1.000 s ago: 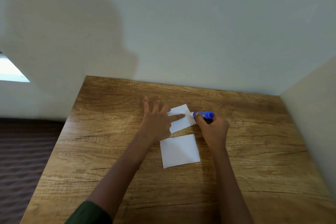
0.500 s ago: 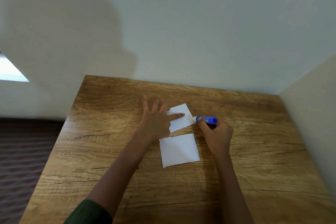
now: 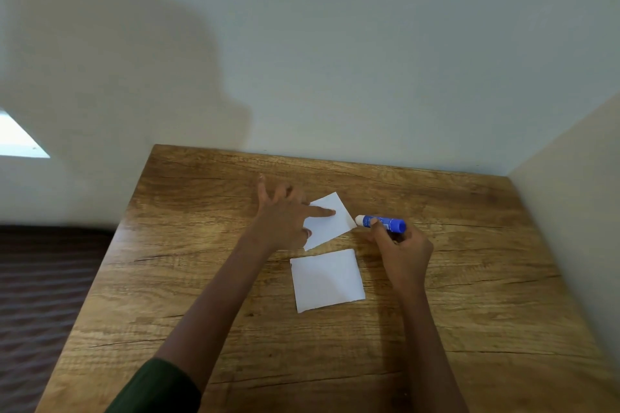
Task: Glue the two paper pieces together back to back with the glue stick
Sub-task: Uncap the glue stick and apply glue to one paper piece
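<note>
Setting: wooden table (image 3: 469,278) with a pronounced grain, pushed against a pale wall (image 3: 335,60); a cream side panel (image 3: 577,211) closes off the right edge.

Item 1. Far paper piece (image 3: 330,225): white, roughly square, lying flat on the table near its middle, turned so that one corner points away from the person.

Item 2. Near paper piece (image 3: 327,280): white, roughly square, flat on the table just below item 1 and apart from it by a narrow strip of wood. Nothing touches it.

Item 3. Glue stick (image 3: 382,223): blue barrel, white end. Held almost level above the table, white end towards the right corner of the far paper piece and just beside it; whether it touches the paper cannot be told.

Item 4. Right hand (image 3: 402,251): fingers curled round the glue stick's barrel, grasping it, the blue end sticking out past the knuckles.

Item 5. Left hand (image 3: 285,214): fingers straight and spread, grasping nothing. The index finger presses down on the far paper piece near its centre, the thumb lies at the paper's left edge, and the other fingers reach out over bare wood.

Item 6. Dark green sleeve (image 3: 157,389): on the left forearm, at the lower edge of the view.

Surroundings: a broad soft shadow (image 3: 117,77) on the wall to the left; a dark striped floor (image 3: 43,295) beside the table's left edge; a bright white patch (image 3: 16,137) at the far left.
</note>
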